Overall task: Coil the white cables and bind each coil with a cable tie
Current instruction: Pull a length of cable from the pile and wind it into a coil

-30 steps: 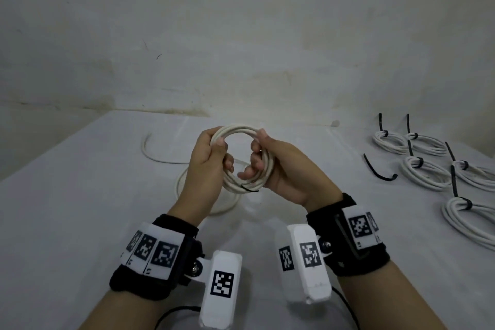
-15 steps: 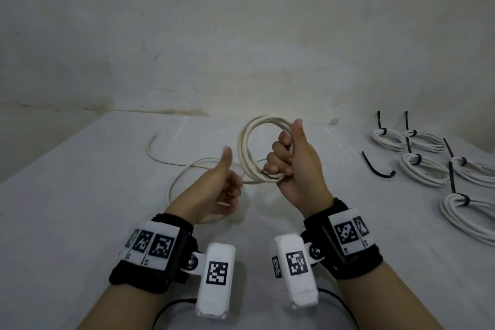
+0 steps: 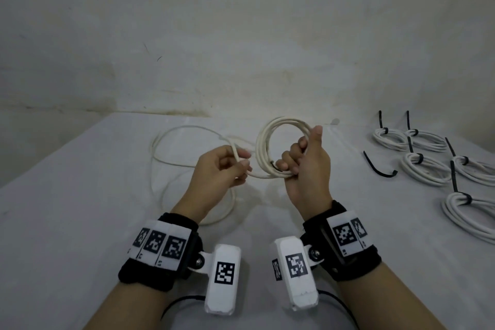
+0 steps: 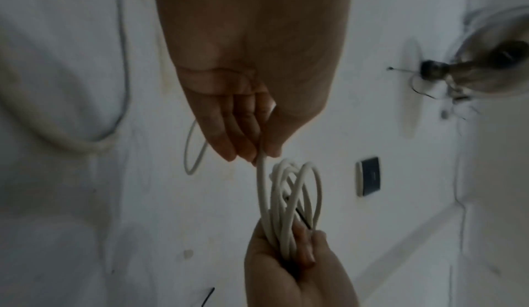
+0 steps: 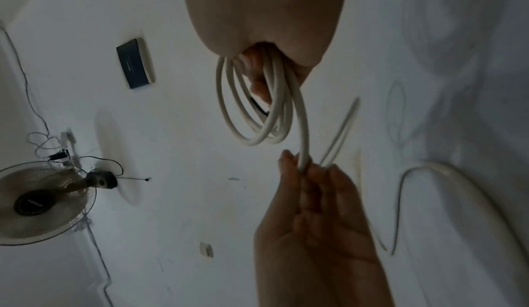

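Note:
My right hand (image 3: 300, 161) grips a coil of white cable (image 3: 263, 142) held upright above the table, fingers curled round its lower right side. A black cable tie (image 3: 276, 166) shows under those fingers, against the coil. My left hand (image 3: 235, 166) pinches the loose strand (image 3: 235, 151) just left of the coil. The rest of that strand (image 3: 166, 161) loops over the table behind and below my left hand. In the left wrist view the fingers (image 4: 243, 144) close on the strand (image 4: 262, 183). In the right wrist view the coil (image 5: 257, 112) hangs from my right hand (image 5: 263, 74).
Several coiled white cables (image 3: 426, 169) bound with black ties lie at the table's right. A loose black cable tie (image 3: 377, 167) lies left of them. The white table (image 3: 67, 222) meets a wall at the back. A fan (image 5: 43, 203) shows in the wrist views.
My left hand let go of the coil, dropped away to the left, then rose and pinched the loose strand. My right hand turned the coil upright and kept hold of it.

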The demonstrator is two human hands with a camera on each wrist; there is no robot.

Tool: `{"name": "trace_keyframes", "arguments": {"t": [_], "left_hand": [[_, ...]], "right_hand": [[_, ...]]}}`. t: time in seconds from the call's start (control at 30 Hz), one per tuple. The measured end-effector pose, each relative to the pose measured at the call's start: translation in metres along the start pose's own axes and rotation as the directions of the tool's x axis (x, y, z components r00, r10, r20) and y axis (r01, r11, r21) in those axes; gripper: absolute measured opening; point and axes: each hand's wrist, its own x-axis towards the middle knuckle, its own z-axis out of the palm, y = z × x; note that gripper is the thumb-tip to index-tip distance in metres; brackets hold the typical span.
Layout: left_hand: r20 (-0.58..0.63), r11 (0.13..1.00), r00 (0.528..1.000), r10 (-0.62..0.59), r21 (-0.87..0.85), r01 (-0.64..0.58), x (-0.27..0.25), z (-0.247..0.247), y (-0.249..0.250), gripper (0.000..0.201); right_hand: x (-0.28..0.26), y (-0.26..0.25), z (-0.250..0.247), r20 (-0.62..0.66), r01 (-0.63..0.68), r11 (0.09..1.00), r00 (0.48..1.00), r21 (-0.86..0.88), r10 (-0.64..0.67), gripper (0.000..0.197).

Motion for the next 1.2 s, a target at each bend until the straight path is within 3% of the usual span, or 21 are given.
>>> {"name": "trace_keyframes", "arguments": {"t": [0.07, 0.2, 0.3, 0.43, 0.6, 0.73, 0.87, 1.0, 1.13, 1.17, 1.2], "left_hand": [[0.019, 0.992, 0.995, 0.101, 0.068, -0.102, -0.001, 0.001, 0.001, 0.018], [-0.070, 0.983, 0.983, 0.172, 0.083, -0.166, 0.002, -0.001, -0.002, 0.023], [-0.115, 0.989, 0.983, 0.140, 0.056, -0.135, 0.003, -0.004, -0.002, 0.019], [-0.057, 0.994, 0.993, 0.106, 0.006, -0.106, 0.001, 0.002, -0.002, 0.036], [0.052, 0.963, 0.998, -0.041, -0.263, 0.053, -0.002, 0.005, 0.004, 0.049], [0.005, 0.986, 1.000, -0.013, -0.168, 0.013, -0.002, 0.007, 0.004, 0.026], [-0.015, 0.981, 1.000, -0.024, -0.194, 0.021, -0.002, 0.005, 0.003, 0.023], [-0.010, 0.993, 1.000, -0.014, -0.120, 0.013, -0.002, 0.002, 0.008, 0.023], [0.150, 1.000, 0.989, -0.001, -0.026, 0.004, -0.004, -0.004, 0.010, 0.024], [0.196, 1.000, 0.981, 0.007, -0.018, -0.003, -0.005, -0.004, 0.011, 0.026], [0.237, 1.000, 0.971, 0.012, -0.019, -0.008, -0.006, -0.004, 0.011, 0.029]], "right_hand": [[0.002, 0.000, -0.002, 0.000, -0.002, 0.999, 1.000, -0.038, 0.002, 0.043], [-0.001, 0.005, -0.001, 0.082, -0.058, 0.984, 0.994, -0.166, 0.073, 0.043], [-0.002, 0.009, -0.001, 0.138, -0.128, 0.970, 0.978, -0.208, 0.159, 0.043], [-0.002, 0.008, -0.003, 0.170, -0.185, 0.954, 0.959, -0.237, 0.228, 0.043], [-0.005, 0.008, -0.001, 0.161, -0.178, 0.945, 0.960, -0.275, 0.228, 0.043], [-0.010, 0.012, 0.003, 0.175, -0.158, 0.927, 0.958, -0.341, 0.228, 0.043], [-0.013, 0.014, 0.005, 0.221, -0.139, 0.888, 0.941, -0.438, 0.256, 0.044], [-0.010, 0.003, 0.006, 0.262, 0.048, 0.754, 0.950, -0.656, 0.167, 0.036], [0.007, -0.022, 0.010, 0.349, 0.153, 0.670, 0.922, -0.726, 0.168, 0.022], [0.012, -0.025, 0.012, 0.383, 0.216, 0.580, 0.906, -0.785, 0.181, 0.021], [0.017, -0.027, 0.013, 0.417, 0.305, 0.435, 0.889, -0.847, 0.188, 0.020]]}}
